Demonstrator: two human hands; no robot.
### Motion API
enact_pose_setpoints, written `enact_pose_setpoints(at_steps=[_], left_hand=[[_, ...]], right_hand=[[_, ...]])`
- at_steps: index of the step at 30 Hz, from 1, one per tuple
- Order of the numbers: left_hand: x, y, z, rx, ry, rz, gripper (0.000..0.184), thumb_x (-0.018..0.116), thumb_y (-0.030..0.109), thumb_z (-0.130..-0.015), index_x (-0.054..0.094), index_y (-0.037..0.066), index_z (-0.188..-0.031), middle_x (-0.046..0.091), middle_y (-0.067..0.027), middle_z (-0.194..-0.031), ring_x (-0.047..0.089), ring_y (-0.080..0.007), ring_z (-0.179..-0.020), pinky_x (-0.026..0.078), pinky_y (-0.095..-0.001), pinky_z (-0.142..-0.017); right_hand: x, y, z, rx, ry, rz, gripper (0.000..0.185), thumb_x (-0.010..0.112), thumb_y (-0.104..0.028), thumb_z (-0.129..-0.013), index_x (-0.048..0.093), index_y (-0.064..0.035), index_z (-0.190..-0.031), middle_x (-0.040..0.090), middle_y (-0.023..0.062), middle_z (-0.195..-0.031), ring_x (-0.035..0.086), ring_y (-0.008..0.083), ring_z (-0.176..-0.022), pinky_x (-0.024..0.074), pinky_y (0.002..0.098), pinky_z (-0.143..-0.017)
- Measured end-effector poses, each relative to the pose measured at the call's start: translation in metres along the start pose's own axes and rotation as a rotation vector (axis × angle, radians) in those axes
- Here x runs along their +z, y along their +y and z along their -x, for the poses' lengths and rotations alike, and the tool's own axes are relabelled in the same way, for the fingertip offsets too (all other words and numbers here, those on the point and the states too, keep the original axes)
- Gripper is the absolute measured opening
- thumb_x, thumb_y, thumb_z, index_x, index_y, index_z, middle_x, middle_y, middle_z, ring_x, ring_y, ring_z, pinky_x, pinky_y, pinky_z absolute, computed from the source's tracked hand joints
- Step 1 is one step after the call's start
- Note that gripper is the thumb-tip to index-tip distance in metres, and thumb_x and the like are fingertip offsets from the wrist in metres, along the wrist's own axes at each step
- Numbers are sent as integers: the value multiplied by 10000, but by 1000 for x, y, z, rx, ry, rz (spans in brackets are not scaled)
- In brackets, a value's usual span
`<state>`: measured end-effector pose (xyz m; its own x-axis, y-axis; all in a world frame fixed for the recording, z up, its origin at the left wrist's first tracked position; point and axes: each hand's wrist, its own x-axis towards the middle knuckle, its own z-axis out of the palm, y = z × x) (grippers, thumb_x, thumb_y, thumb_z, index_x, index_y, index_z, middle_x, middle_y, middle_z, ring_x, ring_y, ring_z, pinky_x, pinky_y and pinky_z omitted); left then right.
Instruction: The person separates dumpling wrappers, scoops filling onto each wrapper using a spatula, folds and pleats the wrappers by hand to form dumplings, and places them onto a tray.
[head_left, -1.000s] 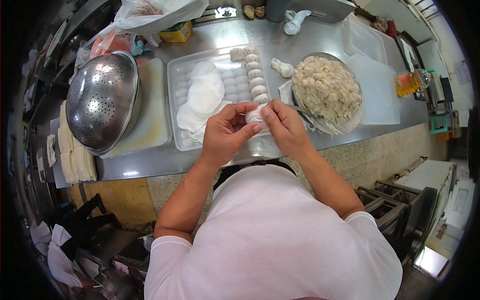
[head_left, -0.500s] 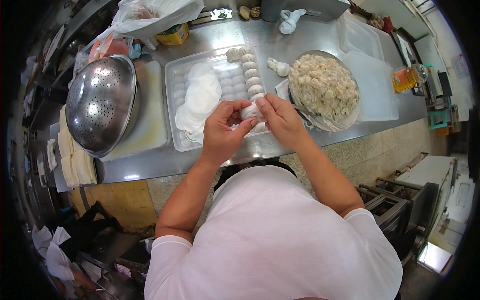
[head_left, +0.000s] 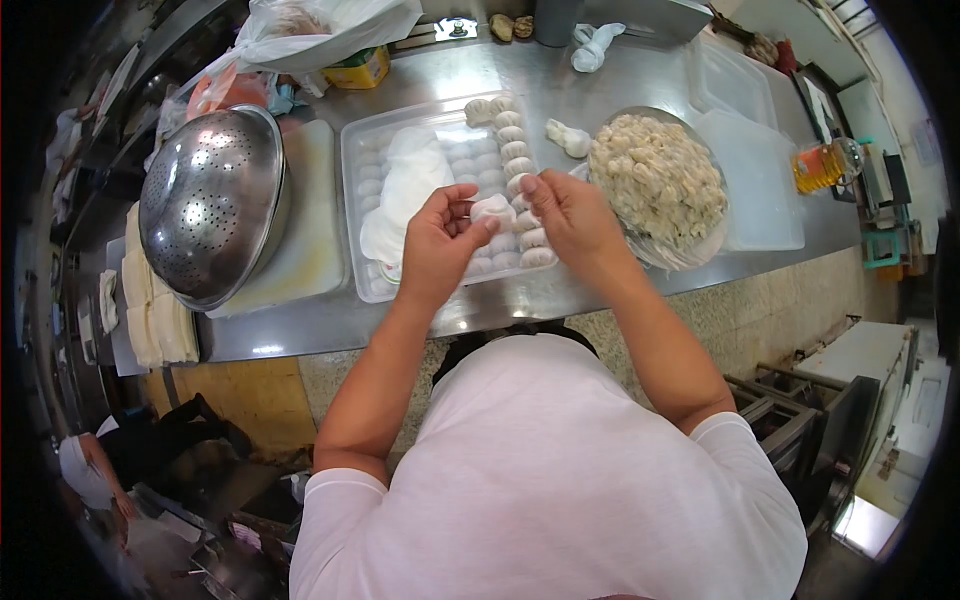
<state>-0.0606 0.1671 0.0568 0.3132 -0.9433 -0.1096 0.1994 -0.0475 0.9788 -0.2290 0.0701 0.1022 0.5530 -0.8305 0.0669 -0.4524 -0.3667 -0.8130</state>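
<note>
Between the thumb and fingers of my left hand point(head_left: 442, 235) sits a round white dumpling point(head_left: 490, 209), held over a clear plastic tray point(head_left: 352, 180). My right hand point(head_left: 578, 222) is just to the right of it, with thumb and fingers pressed together; whether anything is between them is hidden. Rows of pleated dumplings point(head_left: 514, 150) line the tray's right side, and more pale ones show beneath a clear layer. Overlapping round white wrappers point(head_left: 405, 190) lie on the tray's left part. Beyond my right hand stands a bowl heaped with lumpy pale filling point(head_left: 660, 175).
An upturned steel colander point(head_left: 210, 205) rests on a white cutting board point(head_left: 312, 220) at left. Clear plastic lids point(head_left: 750, 180) and an oil bottle point(head_left: 820, 168) are at right. A knotted white bag point(head_left: 568, 138) lies behind the tray. Another person point(head_left: 95, 465) is at lower left.
My hands have drawn apart: both were on the dumpling, and now it stays in my left hand while my right hand has shifted right. The whole view has moved slightly.
</note>
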Motion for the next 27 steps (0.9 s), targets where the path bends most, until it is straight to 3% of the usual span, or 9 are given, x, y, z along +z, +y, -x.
enact_pose_setpoints(at_steps=[1, 2, 3, 4, 7, 14, 16, 23, 27], left_hand=[[-5, -1, -2, 0, 2, -1, 384, 720, 62, -937, 592, -19, -1289, 667, -57, -1058, 642, -117, -878, 548, -271, -792], [-13, -2, -4, -161, -57, 239, 374, 686, 107, -969, 577, -12, -1306, 678, -89, -1098, 661, -146, -914, 556, -305, -828], [-21, -5, -6, -323, -117, 479, 369, 651, 152, -1001, 561, -4, -1323, 688, -121, -1137, 680, -175, -950, 564, -340, -863], [-28, -9, -7, -358, -205, 531, 373, 576, 229, -1048, 558, 4, -1345, 678, -157, -1217, 681, -197, -984, 548, -368, -919], [-32, -14, -6, -389, -292, 711, 401, 555, 232, -1057, 536, -4, -1380, 667, -160, -1236, 677, -191, -996, 544, -356, -932], [-24, -8, -6, -347, -330, 749, 422, 566, 206, -1048, 512, -4, -1410, 657, -143, -1230, 670, -189, -1015, 546, -364, -933], [-24, -5, -11, -247, -359, 552, 440, 628, 159, -1014, 517, -3, -1407, 657, -128, -1221, 667, -190, -1039, 552, -365, -923], [-17, -1, -24, -181, -298, 455, 431, 691, 110, -967, 554, -19, -1354, 681, -110, -1164, 669, -191, -1052, 564, -365, -913], [-7, -4, -28, -178, -292, 422, 361, 687, 79, -966, 602, -30, -1299, 696, -115, -1149, 678, -178, -990, 576, -350, -867]], right_hand=[[-4, 4, -2, -14, 59, -41, 318, 639, -278, -1004, 663, 22, -900, 623, 157, -696, 614, 319, -642, 470, 430, -622], [-8, 10, -4, -14, 59, -43, 318, 639, -278, -1004, 663, 22, -900, 623, 157, -696, 614, 319, -642, 470, 430, -622], [-11, 16, -6, 25, 23, -159, 315, 643, -281, -1008, 669, 18, -910, 598, 96, -671, 584, 228, -619, 457, 382, -596], [-13, 20, -7, 63, -13, -275, 313, 648, -284, -1012, 675, 14, -920, 572, 34, -645, 555, 136, -596, 445, 333, -571], [-17, 21, -4, 88, -73, -460, 307, 650, -281, -1021, 674, 10, -927, 530, -33, -658, 496, 36, -622, 412, 253, -551], [-22, 20, 3, 131, -116, -601, 258, 618, -254, -1043, 675, -12, -978, 614, -23, -779, 537, 50, -684, 456, 220, -634], [-22, 22, 3, 137, -125, -636, 266, 615, -260, -1044, 678, -6, -995, 624, -14, -793, 546, 56, -691, 465, 221, -645], [-22, 35, 3, 152, -81, -667, 263, 635, -245, -1035, 666, 10, -977, 597, -21, -795, 530, 50, -697, 469, 231, -636], [-17, 30, 0, 94, -62, -691, 280, 646, -248, -1028, 689, 17, -1107, 669, 5, -892, 595, 68, -796, 506, 235, -732]])
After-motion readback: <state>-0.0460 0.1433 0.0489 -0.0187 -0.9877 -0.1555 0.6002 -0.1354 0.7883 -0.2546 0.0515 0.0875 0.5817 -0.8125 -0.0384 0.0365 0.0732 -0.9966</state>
